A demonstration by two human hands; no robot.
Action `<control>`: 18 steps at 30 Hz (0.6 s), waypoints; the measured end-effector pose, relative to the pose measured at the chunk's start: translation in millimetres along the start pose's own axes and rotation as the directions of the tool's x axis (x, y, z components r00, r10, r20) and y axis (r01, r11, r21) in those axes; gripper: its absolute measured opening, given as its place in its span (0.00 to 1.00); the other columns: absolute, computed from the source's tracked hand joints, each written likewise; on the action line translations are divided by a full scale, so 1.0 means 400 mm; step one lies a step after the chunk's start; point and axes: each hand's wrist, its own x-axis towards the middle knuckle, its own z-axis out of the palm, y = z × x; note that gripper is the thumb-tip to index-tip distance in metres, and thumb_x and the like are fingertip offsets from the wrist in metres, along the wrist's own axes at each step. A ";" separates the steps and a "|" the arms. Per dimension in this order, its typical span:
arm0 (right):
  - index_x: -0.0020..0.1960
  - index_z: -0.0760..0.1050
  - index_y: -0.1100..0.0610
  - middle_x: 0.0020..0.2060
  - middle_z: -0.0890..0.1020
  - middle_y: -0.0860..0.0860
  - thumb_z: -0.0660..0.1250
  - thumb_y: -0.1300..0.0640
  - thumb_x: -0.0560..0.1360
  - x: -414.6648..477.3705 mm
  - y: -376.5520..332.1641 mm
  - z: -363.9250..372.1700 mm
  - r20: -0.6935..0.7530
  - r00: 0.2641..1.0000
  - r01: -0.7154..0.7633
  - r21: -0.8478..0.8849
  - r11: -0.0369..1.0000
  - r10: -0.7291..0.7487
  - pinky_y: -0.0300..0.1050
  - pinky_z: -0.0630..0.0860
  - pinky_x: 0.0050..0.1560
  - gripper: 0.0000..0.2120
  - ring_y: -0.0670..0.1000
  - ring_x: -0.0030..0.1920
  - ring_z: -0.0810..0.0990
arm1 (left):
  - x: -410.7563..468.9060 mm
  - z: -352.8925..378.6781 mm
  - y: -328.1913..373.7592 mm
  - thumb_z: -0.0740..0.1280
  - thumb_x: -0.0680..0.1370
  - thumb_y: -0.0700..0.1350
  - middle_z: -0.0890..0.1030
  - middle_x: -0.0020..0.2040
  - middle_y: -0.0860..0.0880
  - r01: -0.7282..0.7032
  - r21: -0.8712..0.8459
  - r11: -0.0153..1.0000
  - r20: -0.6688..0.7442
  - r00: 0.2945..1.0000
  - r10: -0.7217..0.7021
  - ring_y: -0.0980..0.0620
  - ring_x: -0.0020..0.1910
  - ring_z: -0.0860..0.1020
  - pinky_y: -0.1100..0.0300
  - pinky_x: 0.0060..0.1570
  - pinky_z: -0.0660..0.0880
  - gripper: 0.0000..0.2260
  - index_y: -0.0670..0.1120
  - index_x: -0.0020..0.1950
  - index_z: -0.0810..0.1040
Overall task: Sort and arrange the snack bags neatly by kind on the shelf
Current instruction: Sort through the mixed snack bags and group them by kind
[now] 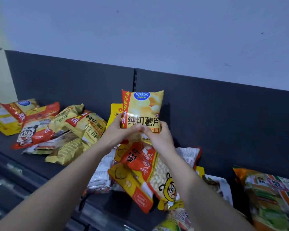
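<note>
The mixed heap (140, 174) lies just below the yellow chip bag (143, 110). My left hand (117, 130) and right hand (158, 135) pinch that bag's lower edge, holding it upright above the shelf (0, 140). Next, I judge: carry it left to the matching bags (92, 125).

yellow chip bag (143, 110) reading "copico" in a blue oval, "纯切薯片" below

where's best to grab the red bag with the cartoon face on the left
Probably its lower left end, coming from the front left: the cartoon-face bag lies flat with that seam edge bare, while yellow chip bags seem to overlap its upper right.
</note>
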 end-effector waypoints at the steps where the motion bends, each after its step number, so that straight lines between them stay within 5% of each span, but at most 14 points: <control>1: 0.64 0.66 0.45 0.57 0.78 0.45 0.70 0.41 0.72 0.006 -0.009 0.018 0.031 1.000 0.003 -0.002 1.000 -0.003 0.58 0.78 0.57 0.24 0.51 0.55 0.79 | 0.005 -0.016 -0.003 0.76 0.65 0.57 0.80 0.56 0.54 -0.005 -0.003 1.000 -0.025 1.000 0.005 0.54 0.53 0.81 0.57 0.49 0.78 0.39 0.52 0.71 0.63; 5: 0.76 0.57 0.46 0.68 0.71 0.49 0.68 0.52 0.77 0.023 -0.033 0.077 0.168 0.986 0.011 -0.015 1.000 -0.009 0.54 0.74 0.63 0.32 0.52 0.63 0.75 | 0.044 -0.105 -0.035 0.78 0.67 0.50 0.80 0.54 0.54 -0.046 -0.004 0.999 -0.253 0.967 0.044 0.54 0.50 0.81 0.57 0.46 0.80 0.37 0.50 0.71 0.64; 8: 0.75 0.60 0.48 0.68 0.72 0.51 0.66 0.55 0.79 0.030 -0.037 0.119 0.256 0.966 0.071 -0.106 0.992 -0.042 0.45 0.75 0.54 0.28 0.47 0.52 0.75 | 0.090 -0.171 -0.056 0.78 0.66 0.56 0.80 0.57 0.53 -0.001 0.230 0.973 -0.364 0.927 0.087 0.50 0.53 0.80 0.47 0.53 0.79 0.39 0.52 0.72 0.62; 11: 0.75 0.62 0.44 0.72 0.69 0.49 0.65 0.52 0.79 0.041 -0.017 0.149 0.286 0.957 0.125 -0.264 0.956 -0.046 0.52 0.74 0.61 0.27 0.51 0.62 0.75 | 0.126 -0.210 -0.079 0.73 0.68 0.64 0.75 0.65 0.47 0.150 0.539 0.829 -0.360 0.931 0.065 0.44 0.62 0.75 0.43 0.58 0.75 0.43 0.54 0.76 0.55; 15: 0.76 0.61 0.43 0.75 0.64 0.46 0.62 0.51 0.81 0.048 0.001 0.168 0.371 0.928 0.215 -0.431 0.876 -0.045 0.52 0.66 0.71 0.25 0.52 0.74 0.63 | 0.135 -0.203 -0.112 0.65 0.73 0.67 0.62 0.74 0.42 0.287 0.838 0.464 -0.345 0.938 0.044 0.40 0.73 0.62 0.41 0.66 0.63 0.39 0.54 0.77 0.52; 18: 0.77 0.58 0.43 0.78 0.58 0.46 0.59 0.52 0.82 0.048 0.014 0.186 0.421 0.907 0.261 -0.552 0.792 -0.005 0.54 0.54 0.74 0.24 0.50 0.78 0.52 | 0.140 -0.196 -0.126 0.64 0.74 0.66 0.62 0.74 0.42 0.252 0.866 0.431 -0.301 0.953 0.046 0.40 0.73 0.61 0.41 0.67 0.64 0.39 0.51 0.77 0.52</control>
